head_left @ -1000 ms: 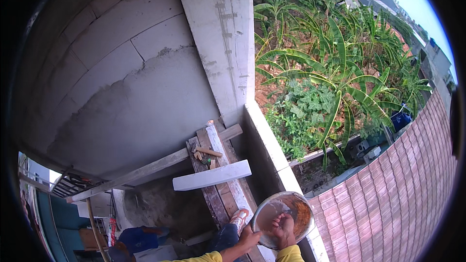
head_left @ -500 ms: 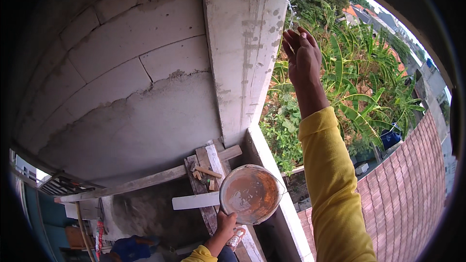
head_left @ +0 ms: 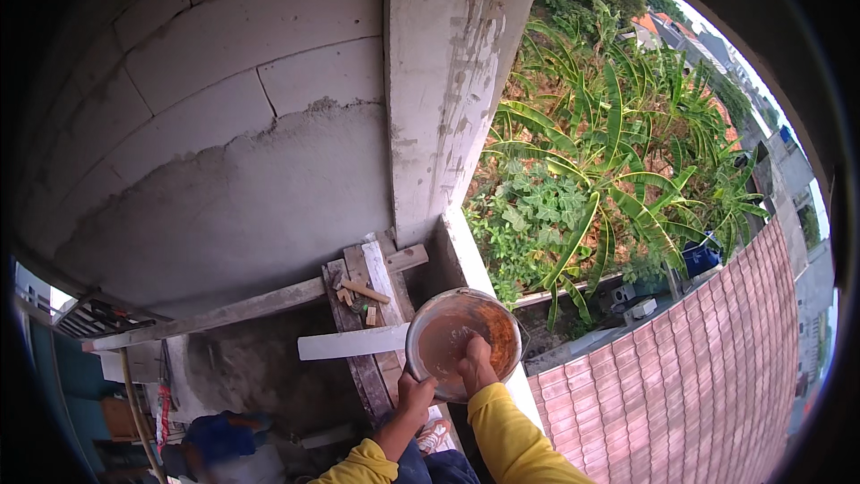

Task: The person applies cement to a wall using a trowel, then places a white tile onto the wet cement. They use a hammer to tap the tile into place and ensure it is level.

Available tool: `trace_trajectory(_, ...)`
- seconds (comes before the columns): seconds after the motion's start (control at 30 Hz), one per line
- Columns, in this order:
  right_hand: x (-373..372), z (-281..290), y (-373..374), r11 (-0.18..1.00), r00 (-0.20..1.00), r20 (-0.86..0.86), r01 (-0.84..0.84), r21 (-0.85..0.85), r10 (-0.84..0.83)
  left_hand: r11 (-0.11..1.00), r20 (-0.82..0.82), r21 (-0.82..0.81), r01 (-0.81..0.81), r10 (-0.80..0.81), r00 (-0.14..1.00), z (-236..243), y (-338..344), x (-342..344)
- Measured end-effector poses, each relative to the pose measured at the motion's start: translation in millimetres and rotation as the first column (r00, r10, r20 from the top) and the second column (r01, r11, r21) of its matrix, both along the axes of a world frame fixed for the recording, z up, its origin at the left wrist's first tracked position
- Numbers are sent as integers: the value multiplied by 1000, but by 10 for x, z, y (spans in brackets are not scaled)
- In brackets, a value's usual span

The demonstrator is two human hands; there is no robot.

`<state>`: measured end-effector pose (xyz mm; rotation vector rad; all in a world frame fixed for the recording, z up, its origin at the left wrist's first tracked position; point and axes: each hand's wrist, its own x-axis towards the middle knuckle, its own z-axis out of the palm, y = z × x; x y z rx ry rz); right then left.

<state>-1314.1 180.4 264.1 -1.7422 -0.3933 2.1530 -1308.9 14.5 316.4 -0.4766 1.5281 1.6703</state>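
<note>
A round bucket (head_left: 436, 350) with a wire handle holds murky water, and orange-brown stains mark its inner wall. My left hand (head_left: 416, 399) is closed on its near-left rim, thumb over the edge. Down inside the bucket is my right hand (head_left: 477, 366), its fingertips at the water and hidden from sight. Ahead of me rises a concrete column (head_left: 430, 108) with dark wet streaks running down its right part. The block wall (head_left: 242, 215) to its left carries grey plaster on its lower area and bare blocks above.
Scaffold planks (head_left: 367, 376) lie beneath me, with a wooden-handled tool (head_left: 365, 292) and small wood pieces on them. A white board (head_left: 349, 343) crosses them. Lower left, a person in blue (head_left: 219, 439) is far below. Beyond the white ledge (head_left: 475, 255) are banana plants and a tiled roof (head_left: 663, 367).
My right hand has come down from beside the column, where water was splashing, into the bucket. More wet streaks show on the column. My left hand still grips the rim.
</note>
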Motion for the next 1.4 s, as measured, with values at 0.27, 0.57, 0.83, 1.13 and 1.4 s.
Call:
trace_trajectory(0.27, -1069, 1040, 1537, 970, 654, -721, 95, -223, -230, 999, 101, -54, -4, 9, 995, -53, 230, -131)
trace_trajectory(0.57, -2217, 2751, 1842, 586, 901, -374, 186, 788, 218, 999, 75, -23, 27, -26, 997, 210, 298, -856)
trace_trajectory(0.83, -874, -163, 732, 988, 999, -24, 49, 150, -46, 988, -37, -56, 146, -148, 988, 328, 610, -1232)
trace_trajectory(1.13, -1609, 412, 1753, 963, 765, -588, 170, -209, -263, 998, 45, -3, 68, -67, 997, 54, 831, -1434)
trace_trajectory(1.4, -2498, 2153, 2362, 681, 909, -317, 53, 730, 270, 998, 61, 58, 15, -19, 998, 92, 909, -1562)
